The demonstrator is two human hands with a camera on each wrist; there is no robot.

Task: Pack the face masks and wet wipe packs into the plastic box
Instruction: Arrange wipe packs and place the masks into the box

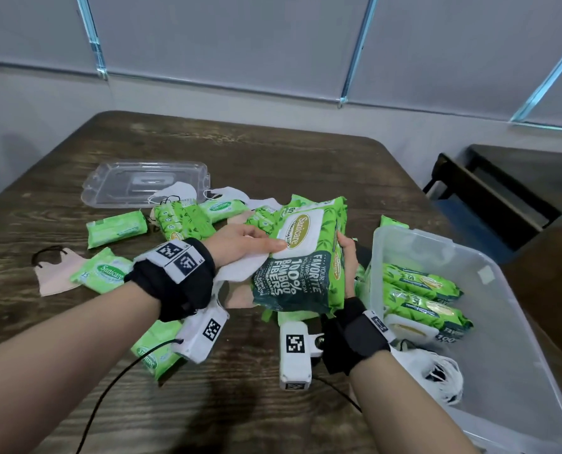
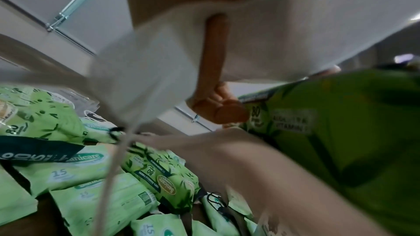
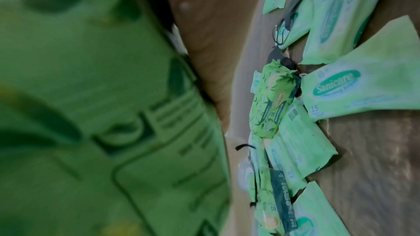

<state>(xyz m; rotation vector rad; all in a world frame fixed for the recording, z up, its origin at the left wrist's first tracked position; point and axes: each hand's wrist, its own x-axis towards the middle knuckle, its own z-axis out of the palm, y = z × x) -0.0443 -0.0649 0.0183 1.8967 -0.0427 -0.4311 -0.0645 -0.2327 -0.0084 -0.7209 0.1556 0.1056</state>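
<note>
Both hands hold big wipe pack (image 1: pixel 300 257): soft, slick, weighty; left hand (image 1: pixel 243 245) seemingly also pinches white mask (image 1: pixel 240 270); right hand (image 1: pixel 347 257) grips edge.

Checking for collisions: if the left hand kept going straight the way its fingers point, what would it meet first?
The left hand points right; its fingertips already touch the big wipe pack, which the right hand holds from the other side. Depth beyond is unclear.

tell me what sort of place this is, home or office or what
Probably an office or meeting room, not a home: a dark wood-grain table, plain grey wall panels with metal strips behind it, and a second dark table with a bench to the right.
</note>
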